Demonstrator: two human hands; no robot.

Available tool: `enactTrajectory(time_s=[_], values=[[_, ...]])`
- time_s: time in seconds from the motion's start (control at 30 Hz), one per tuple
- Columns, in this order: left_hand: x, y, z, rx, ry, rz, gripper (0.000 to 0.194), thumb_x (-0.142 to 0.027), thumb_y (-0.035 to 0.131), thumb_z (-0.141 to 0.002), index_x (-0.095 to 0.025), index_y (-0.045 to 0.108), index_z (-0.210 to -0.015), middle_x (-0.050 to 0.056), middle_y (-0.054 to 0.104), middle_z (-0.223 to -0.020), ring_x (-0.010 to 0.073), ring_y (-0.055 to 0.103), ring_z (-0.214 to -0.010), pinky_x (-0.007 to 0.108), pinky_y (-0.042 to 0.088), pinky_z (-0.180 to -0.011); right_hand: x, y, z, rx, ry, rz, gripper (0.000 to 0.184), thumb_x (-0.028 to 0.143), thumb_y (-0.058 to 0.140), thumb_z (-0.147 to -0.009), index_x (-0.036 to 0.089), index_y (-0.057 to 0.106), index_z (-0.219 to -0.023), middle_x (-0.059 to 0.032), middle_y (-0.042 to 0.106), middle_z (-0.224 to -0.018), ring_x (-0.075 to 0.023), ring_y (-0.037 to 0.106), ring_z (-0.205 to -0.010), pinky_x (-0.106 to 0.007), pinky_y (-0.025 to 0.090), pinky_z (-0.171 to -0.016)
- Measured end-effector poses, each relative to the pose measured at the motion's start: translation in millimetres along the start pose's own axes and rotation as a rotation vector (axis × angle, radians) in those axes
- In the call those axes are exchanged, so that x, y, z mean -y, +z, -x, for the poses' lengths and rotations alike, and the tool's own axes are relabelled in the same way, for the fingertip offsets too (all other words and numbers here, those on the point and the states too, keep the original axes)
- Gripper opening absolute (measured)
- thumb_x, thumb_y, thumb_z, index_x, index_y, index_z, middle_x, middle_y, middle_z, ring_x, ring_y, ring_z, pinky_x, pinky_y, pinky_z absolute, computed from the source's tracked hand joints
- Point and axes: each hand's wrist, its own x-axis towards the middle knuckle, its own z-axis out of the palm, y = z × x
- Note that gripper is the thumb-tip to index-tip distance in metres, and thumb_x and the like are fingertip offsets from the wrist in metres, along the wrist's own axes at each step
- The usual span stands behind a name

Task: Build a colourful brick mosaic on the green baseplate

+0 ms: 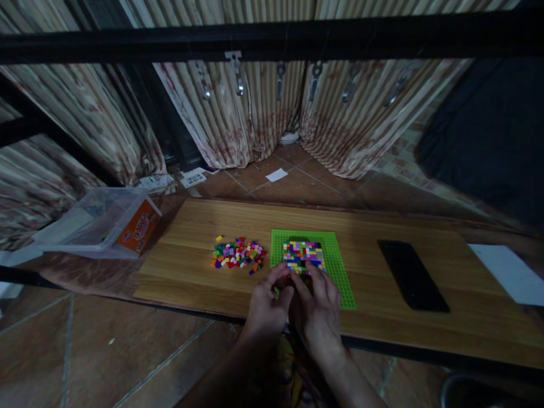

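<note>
A green studded baseplate (342, 283) lies on the wooden board. On it stands a block of many-coloured toy bricks (304, 250), packed close together. My left hand (270, 303) is at the near left edge of these bricks, its thumb and index finger drawn toward each other; whether a small piece sits between them is hidden. My right hand (317, 303) rests over the near side of the bricks with its index and middle fingers stretched out and apart, touching the bricks. Left of the baseplate lies a loose pile of small coloured bricks (238, 253).
A black phone-shaped slab (412, 275) lies right of the baseplate on the wooden board (191, 226). At the left stands a clear plastic box (102, 221) with an orange label. White paper (510, 272) lies at the far right. A dark metal bar (272, 41) with hooks crosses above.
</note>
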Motion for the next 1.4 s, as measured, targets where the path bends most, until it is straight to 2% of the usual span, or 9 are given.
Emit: enactTrajectory(time_s=[0.13, 0.2, 0.5, 0.7, 0.93, 1.07, 1.2, 1.4], values=[[-7, 1.4, 4, -0.019, -0.094, 0.145, 0.043, -0.010, 0.064, -0.068, -0.017, 0.064, -0.111, 0.008, 0.068, -0.112, 0.0126, 0.061, -0.076, 0.022, 0.049, -0.066, 0, 4, 2, -0.032, -0.002, -0.033, 0.044, 0.021, 0.053, -0.086, 0.023, 0.052, -0.130, -0.0126, 0.036, -0.143, -0.0318, 0.034, -0.126, -0.049, 0.038, -0.095], [-8, 1.0, 5, -0.030, -0.102, 0.173, 0.043, -0.011, 0.065, -0.067, -0.016, 0.065, -0.110, 0.008, 0.068, -0.112, 0.0105, 0.059, -0.070, 0.021, 0.048, -0.063, -1, 5, 1, -0.053, 0.002, -0.049, 0.041, 0.022, 0.053, -0.087, 0.023, 0.054, -0.128, -0.0126, 0.037, -0.142, -0.0315, 0.036, -0.125, -0.049, 0.039, -0.095], [1, -6.1, 2, -0.077, -0.085, 0.122, 0.045, -0.013, 0.065, -0.068, -0.016, 0.062, -0.113, 0.008, 0.068, -0.111, 0.0125, 0.057, -0.077, 0.023, 0.046, -0.068, -2, 5, -20, -0.155, -0.001, -0.038, 0.026, 0.027, 0.054, -0.089, 0.023, 0.064, -0.114, -0.0112, 0.046, -0.137, -0.0307, 0.039, -0.124, -0.049, 0.038, -0.096], [4, -8.9, 1, -0.081, -0.108, 0.112, 0.045, -0.015, 0.065, -0.067, -0.013, 0.063, -0.111, 0.010, 0.068, -0.107, 0.0125, 0.057, -0.073, 0.024, 0.047, -0.068, -3, 8, -17, -0.185, -0.038, -0.083, 0.023, 0.025, 0.055, -0.089, 0.024, 0.065, -0.110, -0.0090, 0.052, -0.132, -0.0274, 0.042, -0.122, -0.045, 0.038, -0.096], [-3, -7.4, 9, -0.065, -0.125, 0.137, 0.045, -0.016, 0.067, -0.067, -0.014, 0.062, -0.112, 0.009, 0.069, -0.106, 0.0119, 0.056, -0.070, 0.023, 0.046, -0.065, -3, 10, -22, -0.275, -0.015, -0.157, 0.012, 0.027, 0.061, -0.086, 0.025, 0.070, -0.094, -0.0055, 0.058, -0.123, -0.0252, 0.047, -0.115, -0.042, 0.040, -0.093], [-8, -5.1, 8, -0.048, -0.169, 0.237, 0.048, -0.017, 0.069, -0.066, -0.015, 0.062, -0.113, 0.008, 0.070, -0.103, 0.0145, 0.062, -0.079, 0.025, 0.048, -0.072, 0, 13, -25, -0.349, 0.061, -0.189, 0.014, 0.026, 0.063, -0.085, 0.028, 0.071, -0.096, -0.0057, 0.058, -0.122, -0.0247, 0.049, -0.112, -0.043, 0.040, -0.090], [-13, -4.4, 3, -0.021, -0.182, 0.327, 0.046, -0.020, 0.070, -0.068, -0.017, 0.062, -0.113, 0.009, 0.069, -0.107, 0.0199, 0.063, -0.100, 0.031, 0.047, -0.088, 1, 20, -24, -0.403, 0.119, -0.200, 0.016, 0.026, 0.063, -0.085, 0.030, 0.071, -0.098, -0.0053, 0.058, -0.124, -0.0241, 0.050, -0.111, -0.043, 0.041, -0.089], [-14, -3.3, 0, -0.010, -0.163, 0.346, 0.042, -0.018, 0.069, -0.071, -0.018, 0.063, -0.112, 0.010, 0.067, -0.115, 0.0217, 0.059, -0.111, 0.036, 0.045, -0.097, 3, 24, -18, -0.357, 0.135, -0.141, 0.022, 0.026, 0.058, -0.088, 0.029, 0.069, -0.107, -0.0061, 0.054, -0.131, -0.0266, 0.045, -0.116, -0.046, 0.039, -0.091]])
